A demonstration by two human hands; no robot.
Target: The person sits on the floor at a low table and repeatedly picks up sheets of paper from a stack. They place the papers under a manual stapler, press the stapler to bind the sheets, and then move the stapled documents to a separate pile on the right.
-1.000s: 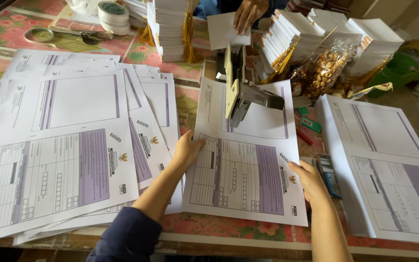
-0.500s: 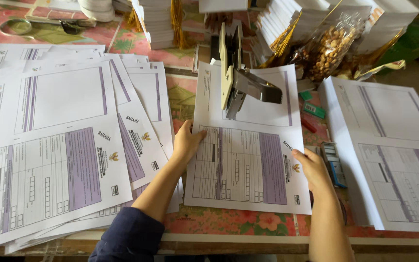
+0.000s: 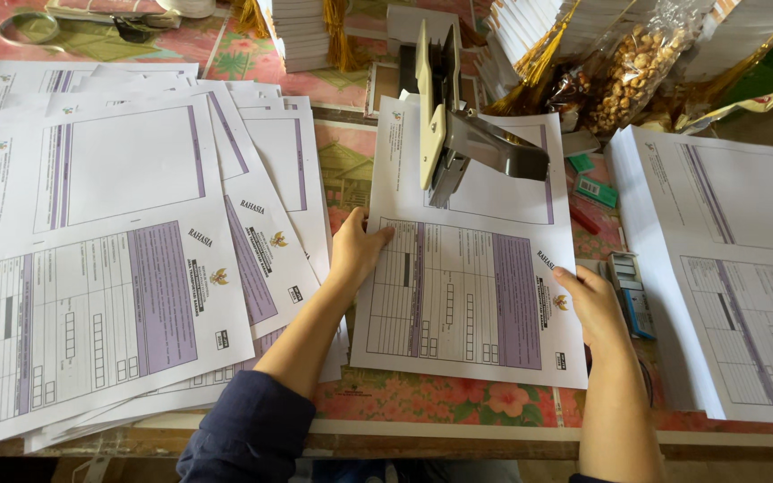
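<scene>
Left hand: the left hand [image 3: 357, 253], in a dark blue sleeve [image 3: 248, 434], lies flat and open on the left edge of the printed form [image 3: 467, 286], fingertips touching the paper, gripping nothing.
Right hand: the right hand [image 3: 594, 304] rests open against the form's right edge, fingers loosely curled, holding nothing.
Printed form: a white sheet with purple bands, lying flat near the table's front edge, between the two hands.
Left stack: a fanned pile of similar forms [image 3: 109, 259] fills the table's left side, just beside the left arm.
Right stack: a neat, thick pile of forms [image 3: 726, 268] lies at the right edge.
Stapler: a long grey and cream heavy-duty stapler [image 3: 458, 134] sits over the form's far end.
Table: a floral cloth [image 3: 431, 402] covers it.
Far edge: tied booklet bundles [image 3: 301, 31] and a clear bag of nuts [image 3: 628, 72].
</scene>
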